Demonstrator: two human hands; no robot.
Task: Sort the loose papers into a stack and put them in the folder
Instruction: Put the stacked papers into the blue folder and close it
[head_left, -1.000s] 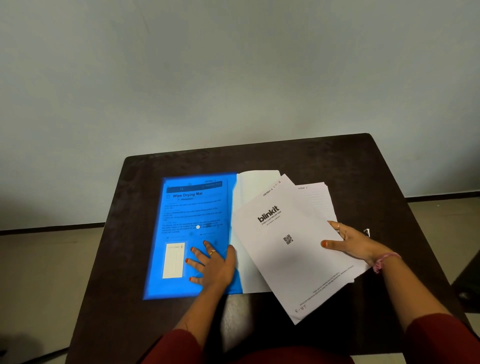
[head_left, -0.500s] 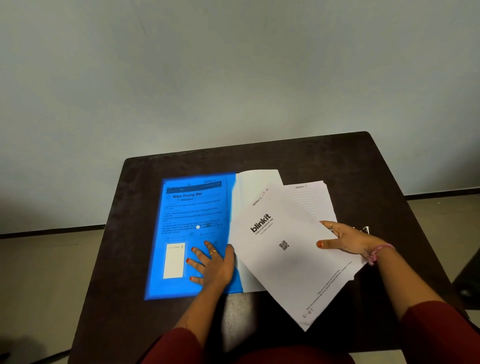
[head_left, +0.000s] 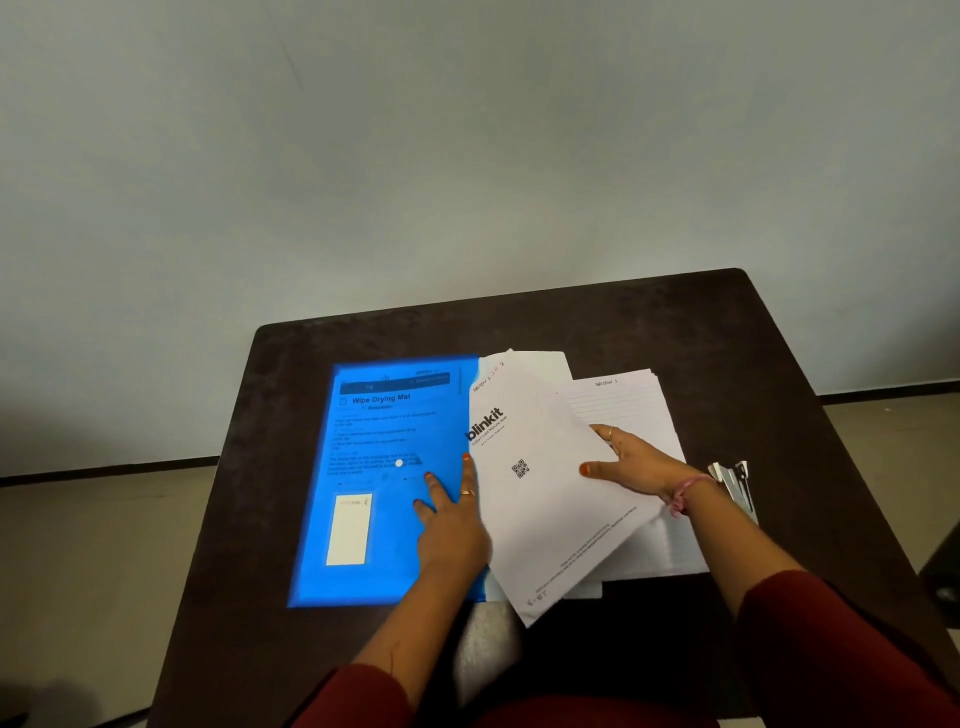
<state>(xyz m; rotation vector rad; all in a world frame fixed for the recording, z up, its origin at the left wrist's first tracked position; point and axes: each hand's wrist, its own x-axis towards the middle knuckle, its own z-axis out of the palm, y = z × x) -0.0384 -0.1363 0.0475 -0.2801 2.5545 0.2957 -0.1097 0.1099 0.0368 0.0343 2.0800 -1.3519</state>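
A translucent blue folder (head_left: 374, 519) lies flat on the left of the dark table (head_left: 649, 322), with a printed sheet showing through its cover. My left hand (head_left: 452, 525) rests on the cover near its right edge, fingers straight. My right hand (head_left: 634, 467) pinches the right edge of a tilted white sheet printed "blinkit" (head_left: 540, 519), thumb on top. That sheet's left edge meets the folder's right edge, where the first letter of the print is partly covered by blue. Under it lie lined sheets (head_left: 634, 400) and another white sheet (head_left: 540, 364).
A metal stapler (head_left: 737, 486) lies on the table just right of my right wrist. A pale wall stands behind the table, and floor shows on both sides. The table's far half is bare dark wood.
My right hand has carried the "blinkit" sheet leftward and turned it more upright, so its left edge now reaches the folder. My left hand has slid up along the folder's right edge.
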